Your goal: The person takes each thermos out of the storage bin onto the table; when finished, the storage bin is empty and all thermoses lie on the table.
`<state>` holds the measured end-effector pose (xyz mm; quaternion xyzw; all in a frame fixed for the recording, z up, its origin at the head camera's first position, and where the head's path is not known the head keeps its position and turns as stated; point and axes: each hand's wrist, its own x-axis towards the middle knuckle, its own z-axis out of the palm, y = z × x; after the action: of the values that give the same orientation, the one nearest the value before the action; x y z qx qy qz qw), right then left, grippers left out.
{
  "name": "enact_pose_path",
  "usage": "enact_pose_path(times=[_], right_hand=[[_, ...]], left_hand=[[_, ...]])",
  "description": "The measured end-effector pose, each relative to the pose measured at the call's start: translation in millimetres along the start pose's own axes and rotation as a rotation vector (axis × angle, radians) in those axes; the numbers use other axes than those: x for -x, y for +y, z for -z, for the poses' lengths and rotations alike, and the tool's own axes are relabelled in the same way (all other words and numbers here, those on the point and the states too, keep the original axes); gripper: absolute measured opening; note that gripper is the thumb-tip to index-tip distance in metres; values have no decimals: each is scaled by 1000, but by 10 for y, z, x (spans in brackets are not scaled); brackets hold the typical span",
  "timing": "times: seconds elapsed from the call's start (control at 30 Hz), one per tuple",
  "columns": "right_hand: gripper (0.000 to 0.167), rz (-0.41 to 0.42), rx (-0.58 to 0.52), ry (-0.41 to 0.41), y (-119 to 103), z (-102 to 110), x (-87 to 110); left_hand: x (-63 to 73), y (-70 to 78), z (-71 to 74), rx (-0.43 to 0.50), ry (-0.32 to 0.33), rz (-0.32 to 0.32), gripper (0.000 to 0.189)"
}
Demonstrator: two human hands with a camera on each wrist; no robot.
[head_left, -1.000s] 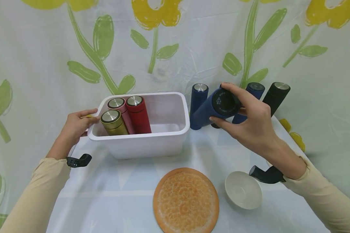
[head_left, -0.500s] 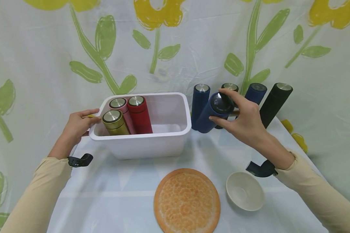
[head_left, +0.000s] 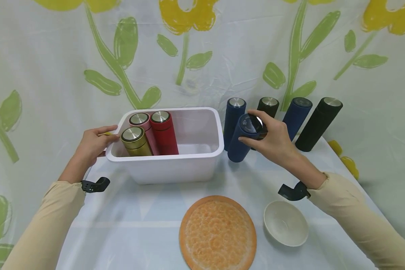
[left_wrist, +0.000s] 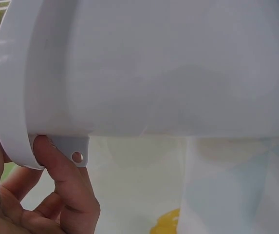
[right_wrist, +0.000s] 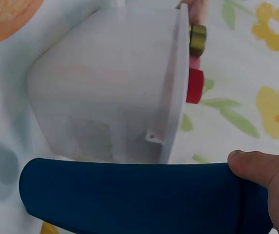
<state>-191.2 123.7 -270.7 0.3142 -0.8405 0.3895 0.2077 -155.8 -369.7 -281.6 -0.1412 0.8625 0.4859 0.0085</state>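
Observation:
My right hand grips a dark blue thermos bottle round its black-topped upper end. The bottle leans slightly, its lower end close over the table just right of the white tub. In the right wrist view this bottle lies across the lower part, with the thumb on its end. My left hand holds the tub's left end, fingers at the rim; in the left wrist view a finger curls beneath the rim. Gold, pink and red thermos bottles stand in the tub's left half.
Behind the held bottle stand another blue bottle and a black one. Further right are a blue bottle and a black bottle. A round bread-like disc and a white bowl lie in front.
My right hand has moved left and down with the blue bottle, which has swung from strongly tilted to nearly upright. The left hand keeps its hold on the tub.

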Motion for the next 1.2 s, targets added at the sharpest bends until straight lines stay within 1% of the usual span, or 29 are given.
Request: enact_pose_path(times=[0.17,0.47,0.63,0.8,1.07,1.2], right_hand=[[73,-35,6,-14,87,-87,-17],[72,-112,-27,-57,199,-223,-63],[73,-124,-2,-63,269,-273,-93],[72,-135,26,-68,339,-289,-151],[71,-200,13,-130,409,-270,-286],[71,-227,41,-158,408,-257,-328]], left_hand=[[-4,-6,-2,-3,6,-3,59],[-13,-13,-9,-6,9,0,59],[-26,-27,-5,-3,7,-9,58],[-38,-35,13,-9,3,-13,58],[-36,-29,12,-9,6,-1,58],[-40,-17,3,-10,4,0,58]])
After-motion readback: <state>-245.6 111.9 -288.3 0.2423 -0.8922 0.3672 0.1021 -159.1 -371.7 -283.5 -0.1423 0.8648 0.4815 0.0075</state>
